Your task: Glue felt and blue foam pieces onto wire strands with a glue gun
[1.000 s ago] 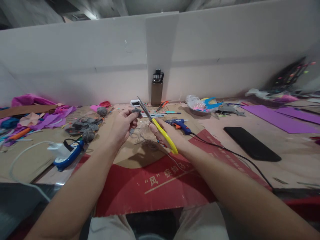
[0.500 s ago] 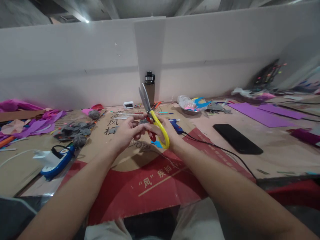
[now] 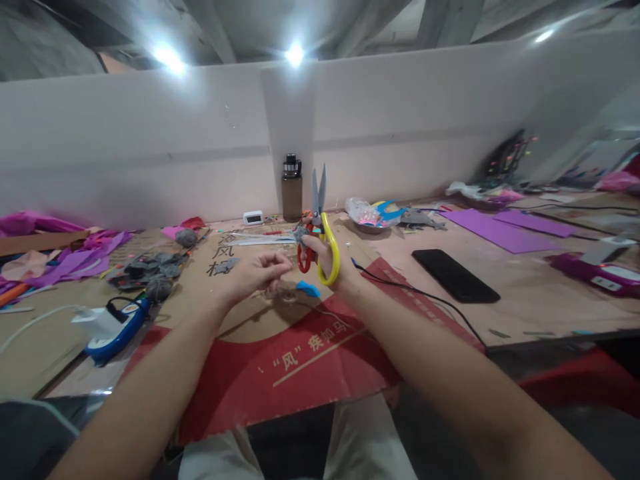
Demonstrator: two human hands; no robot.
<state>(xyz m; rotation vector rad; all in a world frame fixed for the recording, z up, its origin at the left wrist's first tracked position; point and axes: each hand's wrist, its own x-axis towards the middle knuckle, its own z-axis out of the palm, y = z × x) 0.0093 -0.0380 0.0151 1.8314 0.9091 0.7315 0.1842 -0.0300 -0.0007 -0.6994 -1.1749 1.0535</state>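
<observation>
The scissors (image 3: pixel 319 217) have two slim grey metal blades and moulded plastic loops, one yellow and large, one red and smaller. The blades point straight up and stand slightly parted at the tips. The right hand (image 3: pixel 327 259) grasps the scissors through the loops, just right of the frame centre. A small grey fuzzy scrap (image 3: pixel 300 233) sits against the red loop; it cannot be told whether the fingers hold it.

The left hand (image 3: pixel 253 273) lies just lower left of the scissors, close but apart from them. Its fingers are curled inward with the tips drawn together; whether they pinch anything cannot be told.

Below both hands lies a flat cardboard sheet (image 3: pixel 235 393), brown at the top and glossy red lower down, printed with white characters including “风”. A bright blue scrap (image 3: pixel 308 289) rests on it beneath the right hand. A dark cylindrical bottle (image 3: pixel 291 193) stands upright at the white partition, upper centre. A flat black phone (image 3: pixel 455 275) lies at centre right.
</observation>
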